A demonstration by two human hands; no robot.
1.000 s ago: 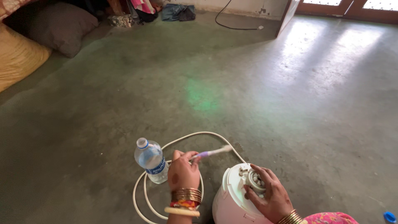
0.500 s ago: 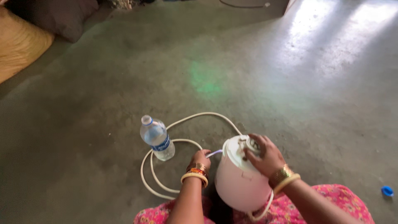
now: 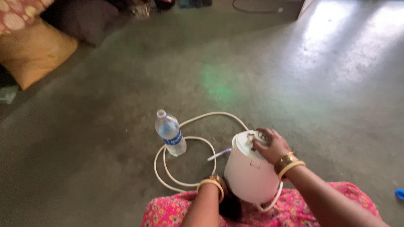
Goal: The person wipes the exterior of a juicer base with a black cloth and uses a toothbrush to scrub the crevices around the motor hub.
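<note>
One package only: clear plastic water bottle (image 3: 170, 133), stood upright on the grey floor (image 3: 105, 126), left of the white container (image 3: 248, 170) and well clear of it. Slim, cylindrical, white cap on top, tilted slightly in view. Blue label (image 3: 173, 138) wrapped as a band round the middle, with white print too blurred to tell. Base set at the upper left edge of the coiled white hose (image 3: 185, 162), touching or just beside it; cannot tell which. No signs or screens seen.
</note>
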